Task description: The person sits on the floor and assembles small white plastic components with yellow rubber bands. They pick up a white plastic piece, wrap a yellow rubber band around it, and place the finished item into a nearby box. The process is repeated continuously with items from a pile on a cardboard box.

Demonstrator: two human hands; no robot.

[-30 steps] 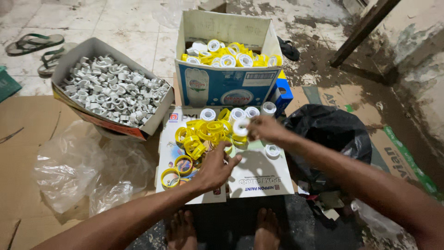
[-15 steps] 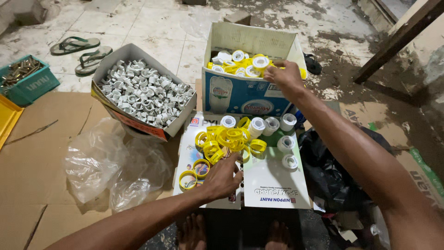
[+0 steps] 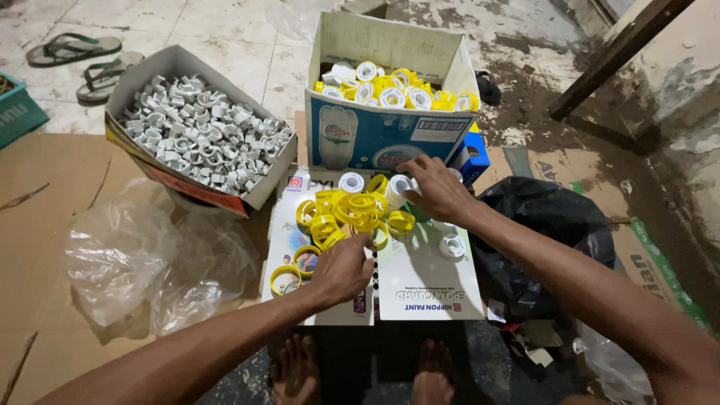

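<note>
**Right hand back from the far box to the ring pile**

Since half a second earlier, the right hand (image 3: 439, 187) had come back from the far box of finished caps (image 3: 390, 135) and settled over the white caps (image 3: 397, 184) at the pile's far edge — its fingers were curled down around one, though whether they actually gripped it could not be told. The left hand (image 3: 341, 270) had barely shifted; it rested at the near side of the heap of yellow rings (image 3: 349, 214), fingers bent onto a ring, the grip itself hidden behind the knuckles.

Rings and caps lay together on flattened cartons (image 3: 427, 285) serving as a desk, right in front of the bare feet, so both hands could work the pile without stretching. The tilted box of white clips (image 3: 202, 142) sat far left, leaning toward the worker for easy reach. Crumpled clear plastic (image 3: 127, 255) lay left, a black bag (image 3: 547, 225) right — both pushed aside.
</note>
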